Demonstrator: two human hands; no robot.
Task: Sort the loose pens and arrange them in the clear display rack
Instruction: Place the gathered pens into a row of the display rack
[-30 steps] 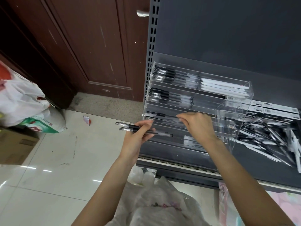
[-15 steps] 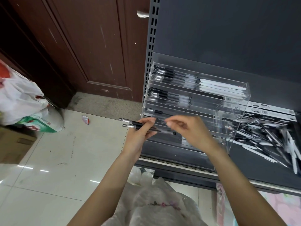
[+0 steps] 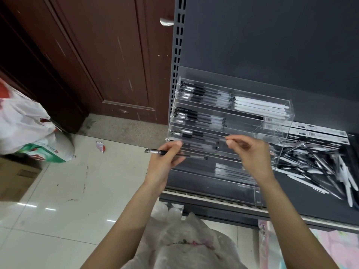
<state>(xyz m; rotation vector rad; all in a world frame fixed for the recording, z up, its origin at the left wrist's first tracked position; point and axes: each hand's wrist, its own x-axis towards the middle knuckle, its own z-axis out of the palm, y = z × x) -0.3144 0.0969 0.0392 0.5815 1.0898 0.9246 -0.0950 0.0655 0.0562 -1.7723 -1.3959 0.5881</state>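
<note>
At the shelf front, the left hand [image 3: 165, 162] now pinches one black pen [image 3: 175, 153], not two (the other apparently taken across). The right hand [image 3: 250, 152] pinches a clear pen [image 3: 226, 138] at the rack [image 3: 272, 136], third tier. Loose pens [image 3: 318, 167] wait on the right.

Black pens [image 3: 200, 94] and white pens [image 3: 260, 105] fill the clear rack [image 3: 283, 121] on the dark grey shelf [image 3: 303, 193]. Left of the rack: reddish-brown door [image 3: 108, 55], glossy cream floor tiles [image 3: 77, 191].

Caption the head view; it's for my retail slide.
Left hand holding a pen at the clear rack.
</note>
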